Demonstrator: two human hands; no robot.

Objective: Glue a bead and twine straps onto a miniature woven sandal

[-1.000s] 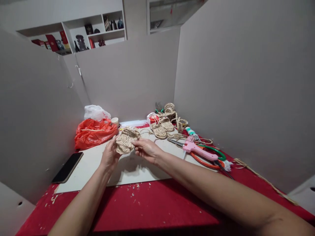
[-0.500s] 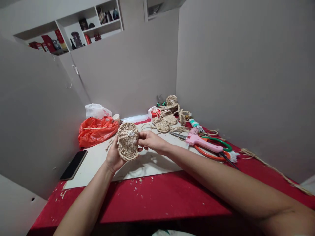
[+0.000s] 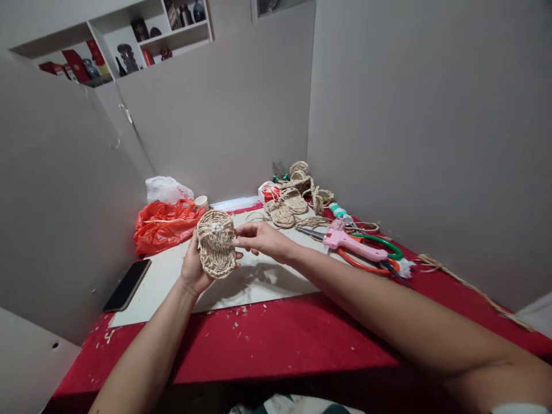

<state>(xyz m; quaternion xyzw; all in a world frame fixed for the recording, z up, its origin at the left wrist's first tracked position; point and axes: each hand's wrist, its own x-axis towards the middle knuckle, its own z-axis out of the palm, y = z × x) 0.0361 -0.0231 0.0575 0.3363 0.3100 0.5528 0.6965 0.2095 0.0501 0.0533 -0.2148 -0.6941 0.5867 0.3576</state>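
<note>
A small woven straw slipper (image 3: pixel 217 253) with white pearl-like beads across its strap is held up over the white board (image 3: pixel 172 276). My left hand (image 3: pixel 195 270) grips it from the left and behind, with fingertips showing past its right edge. Close against that right edge, the thumb and forefinger of my right hand (image 3: pixel 264 240) are pinched together. Whatever lies between those fingertips is too small to make out. Farther back on the board lie a pair of similar straw slippers (image 3: pixel 281 214), beside more coiled straw pieces (image 3: pixel 298 172).
On the right lie a pink glue gun (image 3: pixel 351 244), scissors with green and orange handles (image 3: pixel 390 248) and a straw braid (image 3: pixel 474 290). A phone (image 3: pixel 128 286), a red plastic bag (image 3: pixel 166 224) and a paper cup (image 3: pixel 201 202) stand left. Grey walls enclose the red-covered table (image 3: pixel 276 345).
The view has shifted slightly, so everything sits a little higher and to the left. My right fingers have drawn slightly away from the slipper's face to its edge; my left hand keeps its grip.
</note>
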